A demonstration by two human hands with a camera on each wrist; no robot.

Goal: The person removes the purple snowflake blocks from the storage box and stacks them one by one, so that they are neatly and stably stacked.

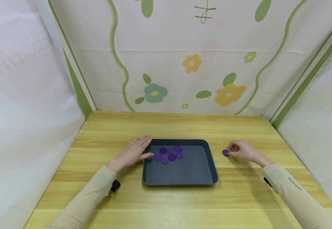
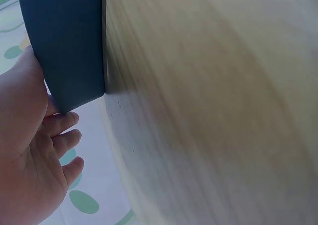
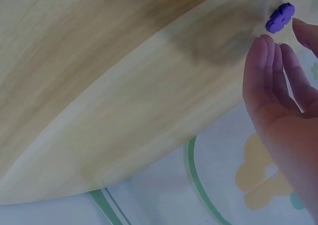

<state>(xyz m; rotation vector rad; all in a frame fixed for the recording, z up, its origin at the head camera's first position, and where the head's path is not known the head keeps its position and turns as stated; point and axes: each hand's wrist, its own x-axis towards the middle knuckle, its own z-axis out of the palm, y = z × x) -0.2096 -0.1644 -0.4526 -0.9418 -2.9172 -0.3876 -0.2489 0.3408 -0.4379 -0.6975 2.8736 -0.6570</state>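
Cut off at the left wrist view's top edge: dark blue plastic tray point(image 2: 64, 41), contents unseen. Blurred by motion there: pale wooden tabletop point(image 2: 208, 111). Cropped at 3 o'clock in the right wrist view: right hand point(image 3: 285, 101); contact with small purple flower-shaped disc point(image 3: 279, 17) unclear.

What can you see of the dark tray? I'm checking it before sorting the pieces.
The tray is a shallow, dark blue-grey rectangle with rounded corners and a low raised rim, plastic by its look. It lies flat near the middle of the wooden table. A cluster of purple flower-shaped pieces sits in its far left part; the remainder of its floor is bare. The left hand rests flat against its left rim.
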